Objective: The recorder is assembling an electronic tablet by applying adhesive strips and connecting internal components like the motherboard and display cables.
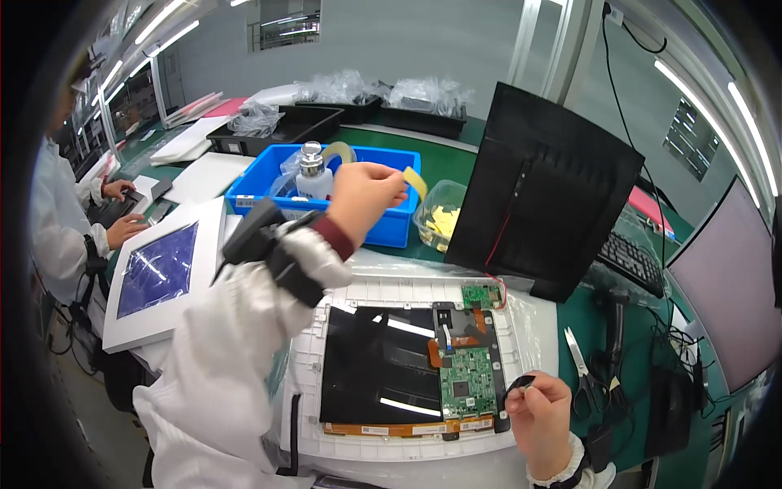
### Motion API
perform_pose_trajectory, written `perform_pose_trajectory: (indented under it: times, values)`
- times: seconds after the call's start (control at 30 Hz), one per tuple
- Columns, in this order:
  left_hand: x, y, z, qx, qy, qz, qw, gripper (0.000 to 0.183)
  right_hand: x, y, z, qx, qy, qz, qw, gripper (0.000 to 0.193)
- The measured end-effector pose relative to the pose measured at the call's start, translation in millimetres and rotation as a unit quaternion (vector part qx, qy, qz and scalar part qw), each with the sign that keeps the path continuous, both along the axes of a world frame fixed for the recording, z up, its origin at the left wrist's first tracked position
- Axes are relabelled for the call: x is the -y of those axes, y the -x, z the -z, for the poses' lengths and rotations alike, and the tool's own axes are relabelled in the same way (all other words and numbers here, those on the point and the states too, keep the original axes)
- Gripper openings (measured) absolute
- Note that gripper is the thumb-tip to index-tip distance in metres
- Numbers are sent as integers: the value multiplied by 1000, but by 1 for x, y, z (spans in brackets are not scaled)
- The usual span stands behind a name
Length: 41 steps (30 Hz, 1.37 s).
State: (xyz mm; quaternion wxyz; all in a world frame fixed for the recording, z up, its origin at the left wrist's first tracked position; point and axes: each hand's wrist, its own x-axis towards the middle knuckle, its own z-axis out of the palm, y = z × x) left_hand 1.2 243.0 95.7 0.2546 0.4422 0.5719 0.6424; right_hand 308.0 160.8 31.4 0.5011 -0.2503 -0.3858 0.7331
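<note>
My left hand (pixel 366 196) is raised over the blue bin (pixel 399 229), thumb and fingers pinching a short curved yellow strip (pixel 416 182). My right hand (pixel 541 417) is closed on a small dark strip (pixel 520 383) beside the right edge of an opened display unit. That unit lies flat: a white plastic frame (pixel 303 383), a glossy black panel (pixel 379 375), and a green circuit board (pixel 468 383) with orange flat cables. A smaller green board (pixel 482 296) sits at its top right, with a red wire running to an upright black cover (pixel 538 196).
A clear tub (pixel 447 192) holds yellow pieces. A pump bottle (pixel 311 175) stands in the blue bin. Scissors (pixel 577 359), a keyboard (pixel 631 261) and a monitor (pixel 725 285) are on the right. At left, another person (pixel 69 204) works beside a white-framed screen (pixel 122 318).
</note>
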Motion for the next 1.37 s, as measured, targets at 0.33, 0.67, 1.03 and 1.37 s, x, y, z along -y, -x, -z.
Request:
perform_pose_trajectory:
  times: [0.33, 0.67, 1.03, 1.37]
  values:
    - [-78, -9, 32, -331, 86, -81, 936, 15, -2, 1, 4, 103, -7, 4, 995, 8]
    - [110, -101, 14, -130, 187, 430, 874, 23, 9, 19, -14, 356, -379, 37, 853, 8]
    - [140, -106, 10, 92, 240, 384, 887, 23, 27, 13, -38, 389, -502, 5, 773, 19]
    - [144, -108, 4, 87, 309, 376, 869, 27, 33, 6, -41, 363, -490, 31, 792, 15]
